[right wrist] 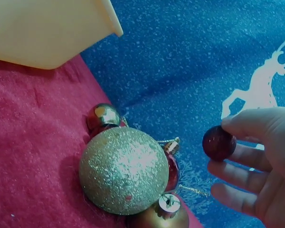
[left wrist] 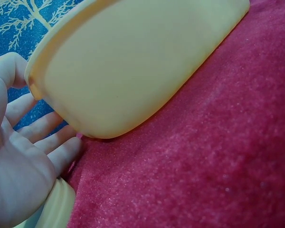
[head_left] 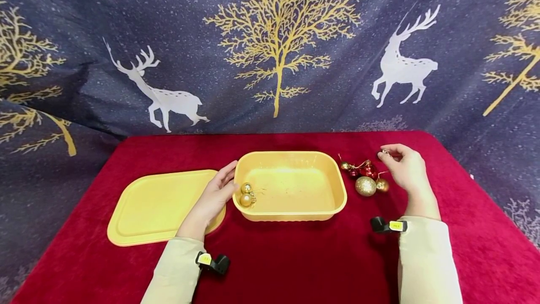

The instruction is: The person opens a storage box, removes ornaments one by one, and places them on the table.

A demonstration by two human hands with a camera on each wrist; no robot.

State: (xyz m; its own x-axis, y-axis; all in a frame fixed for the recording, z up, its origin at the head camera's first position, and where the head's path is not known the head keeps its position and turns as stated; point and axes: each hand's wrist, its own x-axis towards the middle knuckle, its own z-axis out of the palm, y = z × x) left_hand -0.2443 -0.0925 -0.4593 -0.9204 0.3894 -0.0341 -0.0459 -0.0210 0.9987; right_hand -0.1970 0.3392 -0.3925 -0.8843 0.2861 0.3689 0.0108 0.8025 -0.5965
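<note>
A yellow plastic box (head_left: 291, 216) stands open on the red cloth, two small gold baubles (head_left: 246, 194) in its left end. At that end is my left hand (head_left: 217, 196); its thumb hooks over the rim in the left wrist view, with the fingers (left wrist: 61, 137) along the outer wall. To the box's right, my right hand (head_left: 407, 168) pinches a small dark red bauble (right wrist: 219, 143) above the cloth. Below that hand lie a glittery gold bauble (right wrist: 126, 171), a smaller gold bauble (head_left: 382, 185), a shiny gold one (head_left: 345, 165) and red baubles (head_left: 369, 170).
A yellow lid (head_left: 160, 208) lies flat on the cloth left of the box, partly behind my left forearm. The red cloth (head_left: 295, 262) covers the table. Behind it hangs a dark blue backdrop (head_left: 320, 102) with deer and gold trees.
</note>
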